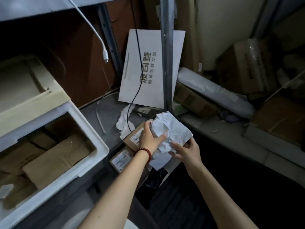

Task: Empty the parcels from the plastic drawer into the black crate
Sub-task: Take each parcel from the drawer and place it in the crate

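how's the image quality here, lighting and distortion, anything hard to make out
Head view: dim overall, and the black crate at lower right is nearly lost in shadow; the white plastic drawer and the crumpled white parcel read brightest; wide-angle bending curves the edges; the boxes at far right look soft.

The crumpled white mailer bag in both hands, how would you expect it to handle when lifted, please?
The white mailer bag looks floppy: its surface is creased and a corner droops below the hands. It is probably light, since the left hand and right hand hold it by the fingertips. It seems unlikely to roll.
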`<state>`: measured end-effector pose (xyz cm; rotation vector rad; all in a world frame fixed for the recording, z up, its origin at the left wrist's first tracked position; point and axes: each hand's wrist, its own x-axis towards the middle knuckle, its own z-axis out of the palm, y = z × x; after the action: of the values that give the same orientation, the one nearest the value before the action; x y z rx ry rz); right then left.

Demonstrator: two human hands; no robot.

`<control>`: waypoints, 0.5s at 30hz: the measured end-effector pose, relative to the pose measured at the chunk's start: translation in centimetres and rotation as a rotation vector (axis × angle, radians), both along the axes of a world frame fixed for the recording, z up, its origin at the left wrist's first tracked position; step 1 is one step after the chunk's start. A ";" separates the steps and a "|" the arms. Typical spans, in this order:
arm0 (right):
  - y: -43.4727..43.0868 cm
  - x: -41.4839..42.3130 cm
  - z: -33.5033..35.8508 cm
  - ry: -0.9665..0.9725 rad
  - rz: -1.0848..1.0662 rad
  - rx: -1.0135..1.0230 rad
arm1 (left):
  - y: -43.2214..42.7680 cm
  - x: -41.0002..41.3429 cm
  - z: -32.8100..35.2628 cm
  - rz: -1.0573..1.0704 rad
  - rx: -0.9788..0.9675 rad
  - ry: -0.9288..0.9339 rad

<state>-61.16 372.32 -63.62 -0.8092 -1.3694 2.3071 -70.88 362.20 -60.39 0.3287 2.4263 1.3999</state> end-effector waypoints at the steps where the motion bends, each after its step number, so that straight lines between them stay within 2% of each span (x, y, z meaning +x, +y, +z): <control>1: 0.5 -0.4 -0.2 -0.007 -0.022 0.014 | 0.6 -0.6 -0.3 -0.007 -0.018 0.014; 7: 3.4 -3.9 -1.2 -0.072 -0.115 0.057 | 3.7 -4.6 -1.3 -0.094 -0.154 0.113; 15: 5.0 -8.8 -4.7 -0.242 -0.117 0.078 | 4.9 -8.1 -3.1 -0.196 -0.473 0.314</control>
<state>-69.94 377.28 -68.30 -1.1419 -1.4575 2.1078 -78.97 367.06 -63.53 0.6832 2.7829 0.7016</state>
